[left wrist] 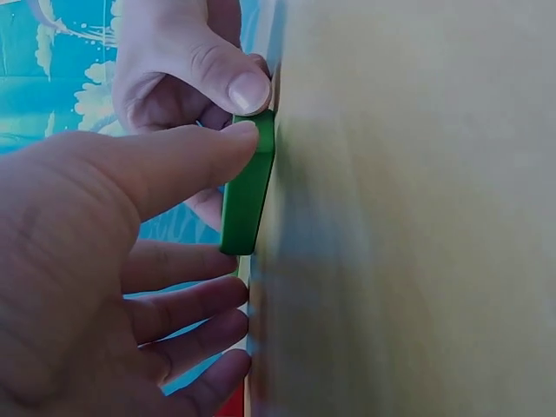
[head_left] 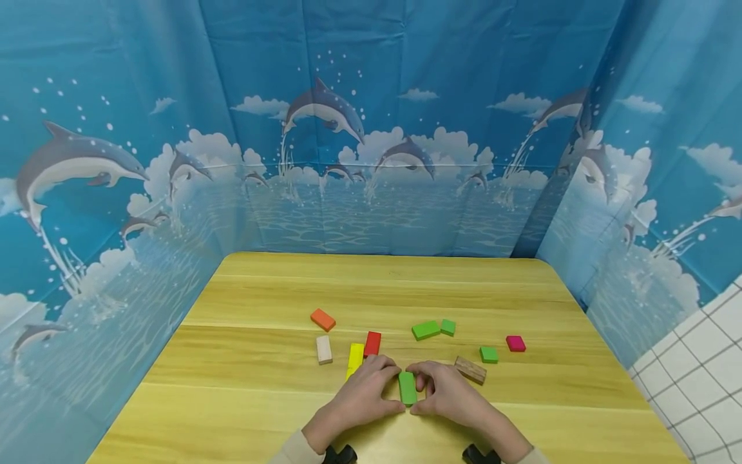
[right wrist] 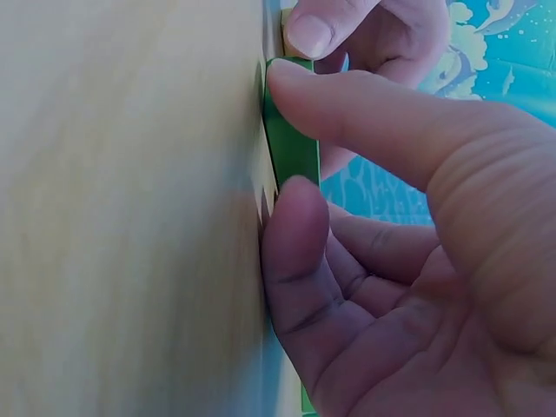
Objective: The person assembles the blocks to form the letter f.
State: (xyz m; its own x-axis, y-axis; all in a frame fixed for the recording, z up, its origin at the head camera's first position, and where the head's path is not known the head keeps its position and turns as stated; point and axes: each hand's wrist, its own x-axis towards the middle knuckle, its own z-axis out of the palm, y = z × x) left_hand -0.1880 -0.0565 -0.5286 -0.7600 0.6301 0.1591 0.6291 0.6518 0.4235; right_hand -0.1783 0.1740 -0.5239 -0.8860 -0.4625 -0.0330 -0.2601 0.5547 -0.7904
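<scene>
A green rectangular block [head_left: 408, 388] lies on the wooden table between both hands, its long side running away from me. My left hand [head_left: 365, 394] pinches it at the ends, thumb at the near end and index finger at the far end. From the other side, my right hand [head_left: 447, 394] grips the same block, its thumb beside the left thumb. In the left wrist view the block [left wrist: 248, 195] stands close along the tabletop. Just past the left hand are a yellow block [head_left: 355, 357], partly hidden, and a red block [head_left: 373, 343]. A brown wood-grain block [head_left: 470, 370] lies beside the right hand.
Farther left lie an orange block [head_left: 323, 319] and a pale block [head_left: 324, 350]. Toward the right are a long green block [head_left: 426, 330], two small green blocks [head_left: 448, 327] and a magenta block [head_left: 516, 343]. A dolphin-print curtain [head_left: 371, 212] borders the table [head_left: 261, 290].
</scene>
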